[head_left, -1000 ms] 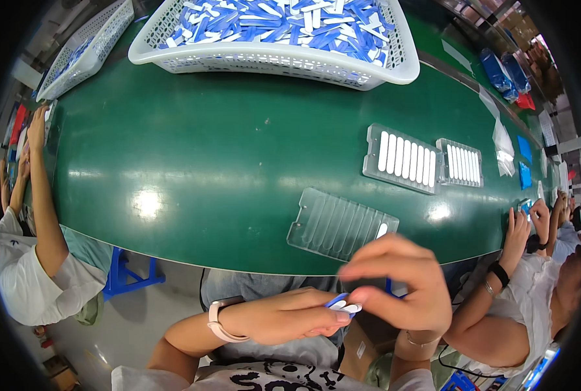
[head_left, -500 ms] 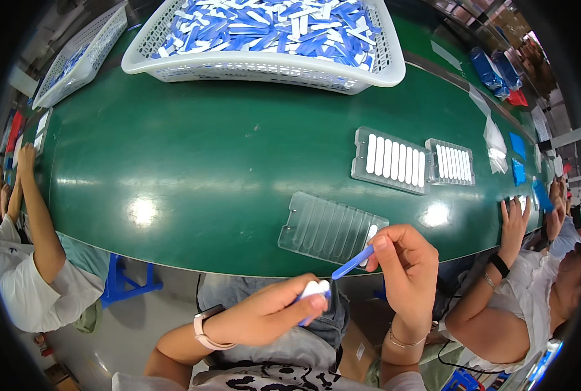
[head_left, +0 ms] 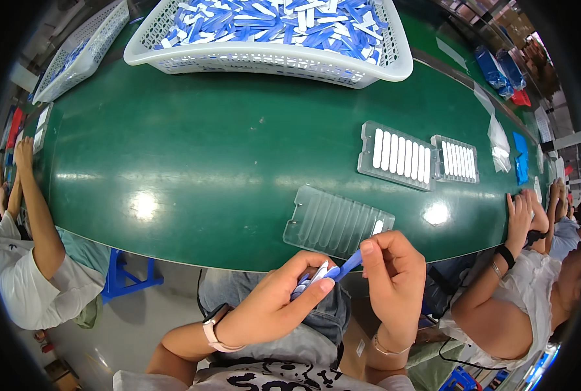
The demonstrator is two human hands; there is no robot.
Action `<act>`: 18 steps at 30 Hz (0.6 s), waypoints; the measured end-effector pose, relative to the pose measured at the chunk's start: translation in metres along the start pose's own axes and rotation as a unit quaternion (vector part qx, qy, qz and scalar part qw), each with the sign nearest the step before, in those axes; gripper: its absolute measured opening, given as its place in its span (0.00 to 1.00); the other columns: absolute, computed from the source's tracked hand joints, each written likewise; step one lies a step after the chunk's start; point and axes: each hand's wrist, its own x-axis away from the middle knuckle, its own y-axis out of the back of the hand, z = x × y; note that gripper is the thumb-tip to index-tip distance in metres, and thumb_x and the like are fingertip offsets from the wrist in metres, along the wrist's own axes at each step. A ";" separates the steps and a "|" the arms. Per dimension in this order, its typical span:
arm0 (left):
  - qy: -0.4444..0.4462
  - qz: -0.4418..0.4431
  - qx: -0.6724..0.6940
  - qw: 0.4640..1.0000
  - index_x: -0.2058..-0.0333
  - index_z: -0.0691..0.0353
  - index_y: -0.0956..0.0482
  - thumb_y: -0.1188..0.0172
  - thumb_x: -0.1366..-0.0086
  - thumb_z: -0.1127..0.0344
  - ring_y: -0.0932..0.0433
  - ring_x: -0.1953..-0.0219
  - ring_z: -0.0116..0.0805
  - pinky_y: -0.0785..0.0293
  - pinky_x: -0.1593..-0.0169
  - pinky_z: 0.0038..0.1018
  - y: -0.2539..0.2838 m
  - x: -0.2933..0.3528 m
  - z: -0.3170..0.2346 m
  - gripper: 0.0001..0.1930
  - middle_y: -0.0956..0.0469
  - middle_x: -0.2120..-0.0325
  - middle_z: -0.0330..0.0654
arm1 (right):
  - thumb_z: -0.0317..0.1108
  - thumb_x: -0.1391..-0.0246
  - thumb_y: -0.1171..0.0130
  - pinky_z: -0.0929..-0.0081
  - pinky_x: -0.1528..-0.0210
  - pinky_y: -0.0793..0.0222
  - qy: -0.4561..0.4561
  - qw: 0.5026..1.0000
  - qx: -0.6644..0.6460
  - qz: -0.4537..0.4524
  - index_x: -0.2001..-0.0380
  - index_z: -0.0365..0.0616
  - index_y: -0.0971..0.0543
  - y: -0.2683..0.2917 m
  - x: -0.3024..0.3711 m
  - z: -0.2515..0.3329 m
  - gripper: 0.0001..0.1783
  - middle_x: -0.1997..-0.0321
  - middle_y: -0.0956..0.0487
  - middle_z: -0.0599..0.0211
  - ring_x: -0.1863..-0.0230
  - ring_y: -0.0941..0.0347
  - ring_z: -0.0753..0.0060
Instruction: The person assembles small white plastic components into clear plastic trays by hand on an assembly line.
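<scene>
My left hand (head_left: 281,303) is closed round a small bunch of blue and white flat sticks (head_left: 311,279) with rounded ends. Between thumb and fingertips, my right hand (head_left: 395,277) pinches one blue flat stick (head_left: 350,264), whose lower end meets the bunch. Just beyond my hands lies a clear slotted tray (head_left: 333,221) on the green table. A single white stick (head_left: 378,227) sits in its rightmost slot; the other visible slots hold nothing. Farther right are two clear trays, a larger one (head_left: 367,163) and a smaller one (head_left: 457,176), each with a row of white sticks.
A white perforated basket (head_left: 271,62) heaped with blue and white sticks stands at the far side of the green table (head_left: 173,143). Another basket (head_left: 88,58) is at the far left. Co-workers' arms reach onto the table at left (head_left: 36,215) and right (head_left: 518,225).
My right hand has moved slightly left and down, bringing the blue stick against the bunch. The bunch in my left hand now shows more of its sticks' flat sides.
</scene>
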 end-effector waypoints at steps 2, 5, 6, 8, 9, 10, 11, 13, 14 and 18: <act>-0.024 -0.037 -0.011 0.999 0.54 0.65 0.32 0.47 0.32 0.65 0.34 0.77 0.20 0.37 0.72 0.20 -0.008 -0.002 0.004 0.13 0.28 0.77 0.34 | 0.28 0.46 0.39 0.87 0.80 0.46 0.001 1.000 0.017 -0.005 0.75 0.35 0.25 -0.001 0.003 -0.001 0.08 0.81 0.29 0.75 0.81 0.42 0.90; -0.065 -0.057 -0.063 0.994 0.57 0.66 0.30 0.45 0.33 0.65 0.35 0.80 0.21 0.38 0.75 0.21 -0.007 -0.001 0.004 0.11 0.29 0.80 0.36 | 0.28 0.47 0.39 0.87 0.80 0.46 0.001 1.000 0.011 -0.006 0.74 0.35 0.25 -0.005 0.008 0.003 0.08 0.81 0.29 0.75 0.81 0.41 0.89; -0.080 -0.038 -0.102 0.991 0.60 0.66 0.28 0.45 0.34 0.65 0.36 0.81 0.21 0.39 0.76 0.21 -0.006 0.000 0.004 0.10 0.29 0.81 0.36 | 0.28 0.47 0.39 0.87 0.80 0.46 0.001 1.000 0.011 -0.005 0.74 0.35 0.25 -0.005 0.009 0.004 0.08 0.81 0.29 0.75 0.81 0.41 0.89; -0.083 -0.043 -0.096 0.991 0.63 0.66 0.27 0.45 0.34 0.65 0.37 0.82 0.21 0.40 0.77 0.21 -0.007 0.002 0.003 0.09 0.29 0.82 0.36 | 0.26 0.46 0.40 0.87 0.79 0.42 -0.025 0.999 -0.018 0.029 0.73 0.35 0.24 -0.005 0.012 0.007 0.05 0.79 0.27 0.73 0.80 0.38 0.87; -0.087 -0.045 -0.090 0.991 0.66 0.66 0.26 0.45 0.33 0.64 0.38 0.82 0.21 0.41 0.77 0.20 -0.007 0.001 0.001 0.10 0.29 0.82 0.36 | 0.26 0.46 0.40 0.87 0.79 0.42 -0.025 0.999 -0.017 0.028 0.73 0.35 0.24 -0.003 0.012 0.010 0.05 0.79 0.27 0.73 0.80 0.38 0.87; -0.087 -0.044 -0.089 0.991 0.66 0.66 0.26 0.45 0.33 0.64 0.38 0.82 0.21 0.41 0.77 0.20 -0.005 0.002 0.000 0.10 0.29 0.82 0.36 | 0.24 0.46 0.41 0.87 0.76 0.39 -0.048 0.992 -0.103 0.049 0.71 0.34 0.23 -0.001 0.011 0.013 0.04 0.76 0.25 0.70 0.77 0.35 0.86; -0.059 -0.026 -0.063 0.996 0.67 0.66 0.25 0.46 0.33 0.64 0.38 0.82 0.20 0.41 0.77 0.20 -0.001 0.004 -0.002 0.10 0.29 0.82 0.36 | 0.23 0.46 0.42 0.86 0.73 0.35 -0.069 0.977 -0.189 0.069 0.69 0.33 0.22 0.001 0.011 0.014 0.03 0.74 0.24 0.68 0.74 0.31 0.84; -0.031 -0.009 -0.037 0.999 0.68 0.66 0.24 0.47 0.32 0.63 0.38 0.81 0.20 0.41 0.77 0.20 0.002 0.004 -0.006 0.11 0.29 0.82 0.36 | 0.21 0.47 0.43 0.85 0.69 0.33 -0.044 0.967 -0.233 0.097 0.66 0.32 0.22 0.003 0.011 0.011 0.05 0.71 0.23 0.64 0.71 0.29 0.81; -0.034 -0.004 -0.017 0.999 0.68 0.66 0.24 0.48 0.31 0.63 0.39 0.81 0.19 0.41 0.77 0.20 0.003 0.004 -0.008 0.12 0.29 0.82 0.35 | 0.19 0.48 0.43 0.84 0.66 0.31 -0.018 0.953 -0.276 0.124 0.64 0.30 0.22 0.004 0.011 0.010 0.07 0.67 0.22 0.60 0.68 0.26 0.78; -0.028 0.001 -0.012 1.000 0.67 0.66 0.23 0.50 0.31 0.62 0.39 0.81 0.19 0.42 0.77 0.20 0.003 0.005 -0.009 0.13 0.30 0.82 0.35 | 0.17 0.50 0.42 0.82 0.63 0.30 0.038 0.963 -0.228 0.136 0.61 0.29 0.22 0.007 0.011 0.000 0.11 0.64 0.21 0.56 0.64 0.25 0.74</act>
